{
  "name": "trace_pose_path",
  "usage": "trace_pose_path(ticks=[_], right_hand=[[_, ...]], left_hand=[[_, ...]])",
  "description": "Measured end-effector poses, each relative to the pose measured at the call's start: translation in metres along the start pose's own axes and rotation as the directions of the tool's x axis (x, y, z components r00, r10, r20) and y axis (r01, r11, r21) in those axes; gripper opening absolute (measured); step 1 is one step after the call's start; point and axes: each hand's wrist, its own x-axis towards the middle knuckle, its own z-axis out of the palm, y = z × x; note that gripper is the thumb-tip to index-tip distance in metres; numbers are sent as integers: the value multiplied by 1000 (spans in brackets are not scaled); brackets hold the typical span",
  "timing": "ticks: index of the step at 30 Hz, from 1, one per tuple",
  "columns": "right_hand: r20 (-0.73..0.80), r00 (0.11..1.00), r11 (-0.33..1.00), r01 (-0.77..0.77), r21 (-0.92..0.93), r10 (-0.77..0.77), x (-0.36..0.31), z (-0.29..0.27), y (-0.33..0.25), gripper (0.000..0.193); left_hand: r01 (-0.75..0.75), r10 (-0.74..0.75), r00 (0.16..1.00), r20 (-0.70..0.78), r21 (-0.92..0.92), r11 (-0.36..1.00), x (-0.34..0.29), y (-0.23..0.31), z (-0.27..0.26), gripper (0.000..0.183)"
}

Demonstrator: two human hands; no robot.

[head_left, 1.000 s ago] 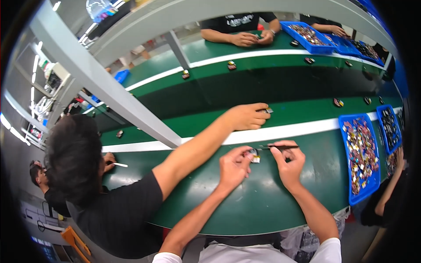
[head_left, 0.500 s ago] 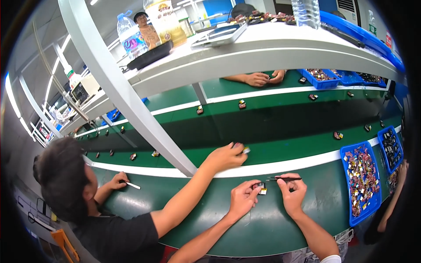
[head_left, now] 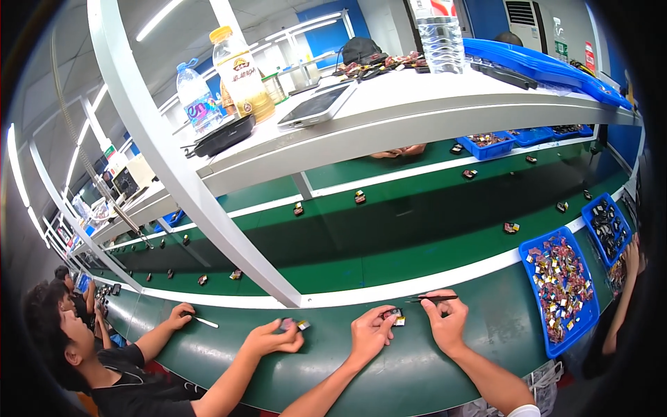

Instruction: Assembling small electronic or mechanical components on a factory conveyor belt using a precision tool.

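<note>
Above the green worktop, my left hand (head_left: pixel 370 336) pinches a small dark electronic part (head_left: pixel 397 317) with reddish and yellow-white bits on it. My right hand (head_left: pixel 447 322) is closed on black tweezers (head_left: pixel 439 298), whose tips point left toward the part. A small gap seems to lie between tips and part. To the left, a co-worker's hand (head_left: pixel 276 338) holds a similar small part (head_left: pixel 294 324), and that person's other hand (head_left: pixel 180 316) has a thin white tool (head_left: pixel 206 322).
A blue tray (head_left: pixel 526 278) of small colourful pieces stands at my right, with a second blue tray (head_left: pixel 589 211) of black pieces beyond. Parts such as this one (head_left: pixel 511 228) lie on the green conveyor belt. A white post (head_left: pixel 201 208) and a shelf (head_left: pixel 417 128) stand ahead.
The co-worker's arm has drawn back from the belt to the worktop with a small part in hand. My view has shifted; my hands keep their grips on the part and tweezers.
</note>
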Motion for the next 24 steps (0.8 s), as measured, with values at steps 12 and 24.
trace_pose_path(ticks=[12, 24], right_hand=[[-2, 999, 999, 34, -28, -34, 0, -4, 8, 12], [-34, 996, 991, 83, -109, -88, 1, -8, 3, 13]], left_hand=[[12, -12, 1000, 1, 14, 1000, -1, 2, 2, 21], [-20, 21, 1000, -3, 16, 1000, 0, -2, 6, 20]])
